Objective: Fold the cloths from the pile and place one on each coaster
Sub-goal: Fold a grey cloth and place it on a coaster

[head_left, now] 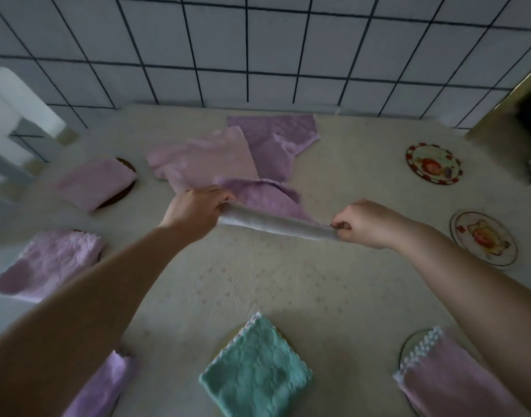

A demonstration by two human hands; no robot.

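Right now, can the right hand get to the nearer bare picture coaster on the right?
Probably, once freed: the right hand pinches the stretched purple cloth with the left hand; only bare tablecloth lies before the round picture coaster.

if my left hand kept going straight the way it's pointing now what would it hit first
Probably the pile of pink and purple cloths just beyond the left hand, which already grips the lifted cloth; depth is hard to judge.

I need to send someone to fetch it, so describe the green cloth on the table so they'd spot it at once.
Start at the cream table below the tiled wall and come to its near edge, in the middle. The teal cloth lies there folded on a round coaster. Every other cloth is pink or purple; it alone is green.
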